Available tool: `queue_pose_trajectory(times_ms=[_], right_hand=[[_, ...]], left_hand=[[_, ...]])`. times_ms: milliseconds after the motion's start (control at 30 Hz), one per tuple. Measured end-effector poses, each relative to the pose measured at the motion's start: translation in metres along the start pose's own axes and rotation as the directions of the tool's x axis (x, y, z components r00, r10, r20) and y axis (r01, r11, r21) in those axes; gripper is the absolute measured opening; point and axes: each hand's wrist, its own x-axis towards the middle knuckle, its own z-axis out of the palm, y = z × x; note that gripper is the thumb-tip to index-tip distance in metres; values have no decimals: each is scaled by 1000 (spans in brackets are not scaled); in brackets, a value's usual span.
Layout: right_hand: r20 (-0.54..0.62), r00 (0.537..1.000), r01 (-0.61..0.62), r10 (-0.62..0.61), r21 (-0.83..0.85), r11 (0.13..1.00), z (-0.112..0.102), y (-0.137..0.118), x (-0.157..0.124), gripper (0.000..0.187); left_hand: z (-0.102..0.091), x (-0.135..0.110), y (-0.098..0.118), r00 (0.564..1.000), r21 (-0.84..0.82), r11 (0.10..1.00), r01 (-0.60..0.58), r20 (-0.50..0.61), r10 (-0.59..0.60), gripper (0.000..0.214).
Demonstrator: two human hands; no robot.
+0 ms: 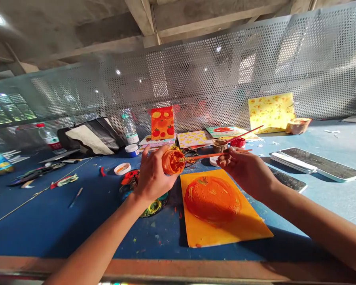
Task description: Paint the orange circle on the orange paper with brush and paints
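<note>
Blue-painted tabletop, flat four-sided orange painted panel on it. Left hand and right hand both full: left's got the round open orange paint jar tilted, right pinches the slim red-handled paintbrush, tip by the opening. I'd steady the jar and wipe off excess.
</note>
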Motion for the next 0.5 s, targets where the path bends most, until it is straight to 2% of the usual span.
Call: queue_pose_trajectory(times_ms=[133, 233, 300, 400, 500], right_hand=[[-15, 1000, -23, 23, 32, 999, -7, 0, 5, 9], [14, 1000, 20, -20, 13, 1000, -12, 0, 9, 8], [18, 996, 84, -84, 8, 996, -16, 0, 12, 9], [-14, 991, 135, -136, -34, 990, -21, -2, 17, 11], [-122, 984, 119, -127, -70, 990, -26, -4, 21, 14]], left_hand=[[0, 0, -2, 998, -7, 999, 52, 30, -52, 77], [3, 0, -5, 967, -62, 968, 241, 102, -234, 80], [6, 0, -9, 905, -102, 905, 413, 160, -395, 83], [12, 0, -17, 769, -104, 774, 624, 254, -586, 85], [17, 2, -22, 656, -54, 681, 730, 334, -677, 85]])
